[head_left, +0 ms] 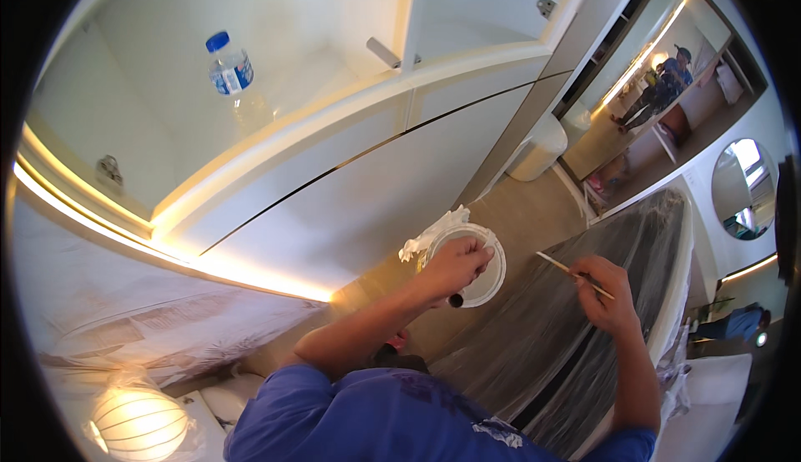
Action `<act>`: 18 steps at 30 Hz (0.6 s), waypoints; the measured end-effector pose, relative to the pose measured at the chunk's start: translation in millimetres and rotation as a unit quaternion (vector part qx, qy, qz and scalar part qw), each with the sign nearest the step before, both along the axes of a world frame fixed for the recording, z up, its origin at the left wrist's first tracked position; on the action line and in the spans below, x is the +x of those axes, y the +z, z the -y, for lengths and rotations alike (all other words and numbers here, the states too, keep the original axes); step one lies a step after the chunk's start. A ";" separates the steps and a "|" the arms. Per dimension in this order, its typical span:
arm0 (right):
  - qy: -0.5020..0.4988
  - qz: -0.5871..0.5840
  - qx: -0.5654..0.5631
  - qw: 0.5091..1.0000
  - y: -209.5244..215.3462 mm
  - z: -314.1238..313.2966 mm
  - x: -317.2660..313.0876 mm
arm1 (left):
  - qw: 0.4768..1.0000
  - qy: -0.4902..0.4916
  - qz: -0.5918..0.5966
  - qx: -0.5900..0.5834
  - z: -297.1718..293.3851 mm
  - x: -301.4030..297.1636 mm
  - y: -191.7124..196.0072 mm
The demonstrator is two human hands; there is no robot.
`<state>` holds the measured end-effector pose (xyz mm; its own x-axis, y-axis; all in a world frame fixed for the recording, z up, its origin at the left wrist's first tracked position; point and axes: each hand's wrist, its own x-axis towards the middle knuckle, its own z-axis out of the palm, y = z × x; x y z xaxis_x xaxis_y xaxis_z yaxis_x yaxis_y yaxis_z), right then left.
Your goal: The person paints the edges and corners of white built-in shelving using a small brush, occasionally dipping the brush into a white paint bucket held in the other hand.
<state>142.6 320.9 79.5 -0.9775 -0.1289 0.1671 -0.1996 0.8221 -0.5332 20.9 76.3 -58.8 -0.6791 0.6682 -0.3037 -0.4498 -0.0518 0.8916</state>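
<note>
My left hand (459, 268) is closed over the mouth of a small white round bucket (492, 288); it seems to grip the bucket's handle. A dark round end (455, 300) pokes out below the fist, and the fingers hide the rest of it. Over the bucket's far left rim hangs a crumpled white rag or sheet (435, 233). Off to the right, my right hand (604, 292) pinches a thin pale stick (576, 273), perhaps a fine brush. Its whitish tip points up and left toward the bucket, apart from it.
Ahead stands a white cabinet (334, 212) with a lit edge; a plastic bottle (229, 66) sits inside its opening. Plastic film covers a dark surface (534, 337) at right. A glowing lamp (140, 416) is lower left. A white bin (538, 149) stands near a mirror (638, 87).
</note>
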 end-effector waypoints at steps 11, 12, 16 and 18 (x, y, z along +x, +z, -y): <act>-0.083 -0.012 0.101 0.991 -55.5 -66.3 -32.2 | 0.996 -0.010 0.013 -0.089 20.7 20.0 -73.3; -0.078 -0.010 0.114 0.990 -59.4 -67.1 -33.1 | 0.995 -0.019 0.007 -0.103 20.3 23.0 -80.7; -0.047 0.002 0.119 0.992 -68.0 -58.5 -34.5 | 0.993 0.011 0.010 -0.121 14.8 17.4 -98.2; -0.009 0.018 0.123 0.992 -64.4 -43.1 -36.4 | 0.993 -0.003 0.017 -0.115 25.9 6.4 -83.2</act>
<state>106.2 364.0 15.2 -0.9848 -0.1431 0.0987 -0.1677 0.9317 -0.3222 27.3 50.5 -142.1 -0.6621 0.5819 -0.4722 -0.4804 0.1540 0.8634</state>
